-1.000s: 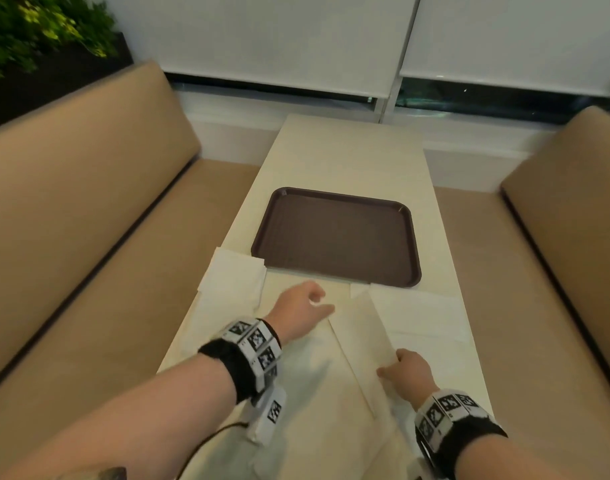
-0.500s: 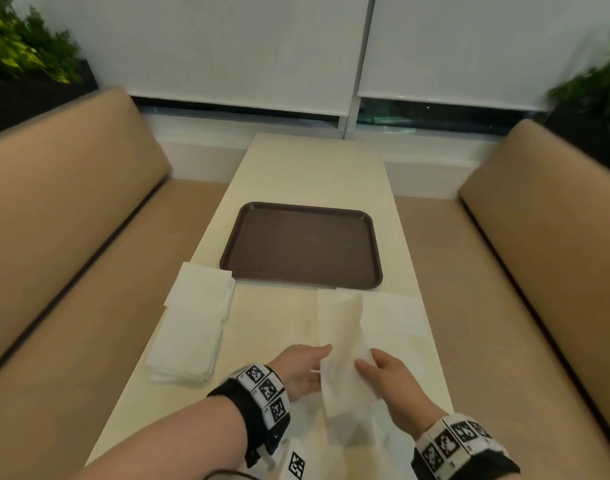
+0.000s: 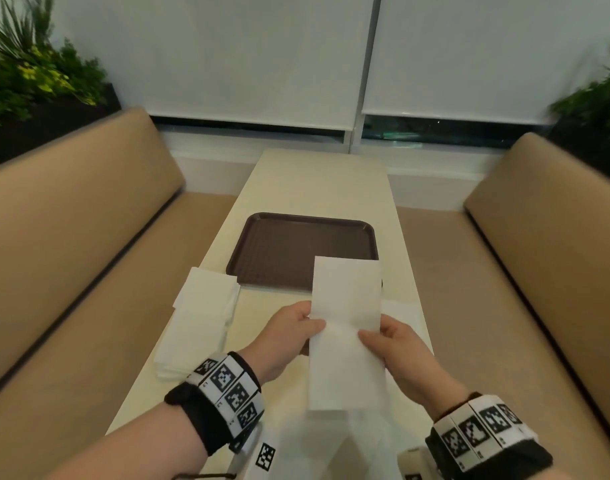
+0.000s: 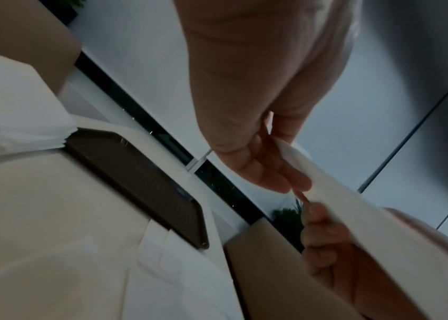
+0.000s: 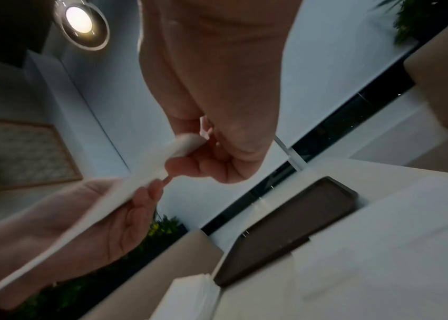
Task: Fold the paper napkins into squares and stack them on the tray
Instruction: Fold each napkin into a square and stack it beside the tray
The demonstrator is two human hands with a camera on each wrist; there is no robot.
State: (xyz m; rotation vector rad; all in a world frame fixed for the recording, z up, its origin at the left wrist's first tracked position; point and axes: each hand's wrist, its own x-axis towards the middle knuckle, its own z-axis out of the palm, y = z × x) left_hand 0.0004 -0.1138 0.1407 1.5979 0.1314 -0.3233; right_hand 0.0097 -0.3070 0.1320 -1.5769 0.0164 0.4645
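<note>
A white paper napkin [image 3: 345,327], folded into a long strip, is held in the air above the near half of the table. My left hand [image 3: 293,330] pinches its left edge and my right hand [image 3: 390,344] pinches its right edge, both near the middle crease. In the left wrist view the napkin [image 4: 360,214] runs edge-on between the fingers of both hands; the right wrist view shows the napkin [image 5: 124,194] the same way. The brown tray [image 3: 283,251] lies bare beyond the hands. A stack of white napkins [image 3: 199,320] sits to the tray's near left.
An unfolded napkin [image 3: 404,313] lies flat on the cream table [image 3: 317,181] under my right hand. Tan bench seats [image 3: 71,237] flank the table on both sides. Plants [image 3: 26,74] stand behind the benches, and window blinds close the far end.
The napkin has come up off the table into both hands and has been turned upright into a long strip. My view has shifted, so the tray appears farther left.
</note>
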